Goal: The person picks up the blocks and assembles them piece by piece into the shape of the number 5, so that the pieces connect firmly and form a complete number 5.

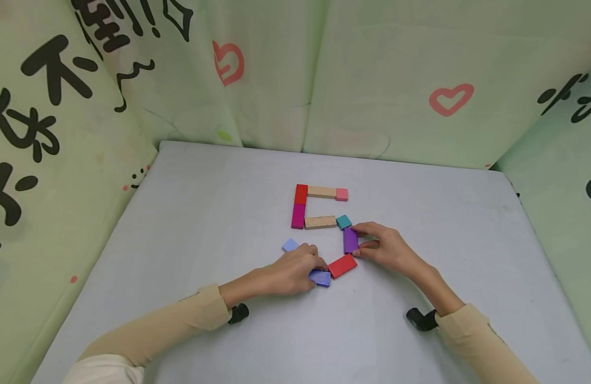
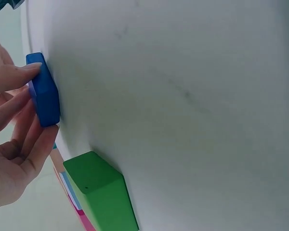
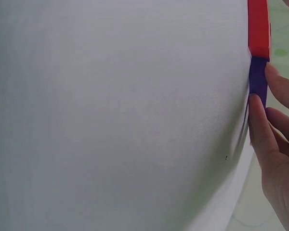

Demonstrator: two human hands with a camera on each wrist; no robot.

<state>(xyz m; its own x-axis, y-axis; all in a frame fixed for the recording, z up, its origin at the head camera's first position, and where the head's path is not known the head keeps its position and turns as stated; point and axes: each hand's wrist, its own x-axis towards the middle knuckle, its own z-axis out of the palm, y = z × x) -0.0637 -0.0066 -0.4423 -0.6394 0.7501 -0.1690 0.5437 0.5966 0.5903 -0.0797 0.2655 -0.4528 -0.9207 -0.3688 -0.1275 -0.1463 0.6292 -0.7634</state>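
Note:
My left hand (image 1: 295, 268) pinches a blue block (image 1: 321, 278) between thumb and fingers at the near end of a line of blocks. Beside it lies a red block (image 1: 342, 265), set at a slant. A purple block (image 1: 350, 241) stands beyond that, and my right hand (image 1: 393, 250) grips it by its ends with thumb and fingers. In the right wrist view the purple block (image 3: 258, 77) meets the red block (image 3: 258, 29) end to end. A teal block (image 1: 343, 222) sits turned at the purple block's far end.
Farther back, a tan block (image 1: 320, 222), magenta block (image 1: 298, 216), red block (image 1: 301, 194), second tan block (image 1: 322, 192) and pink block (image 1: 341, 194) form an open bracket. A light blue block (image 1: 290, 245) and a green block (image 2: 103, 192) lie near my left hand.

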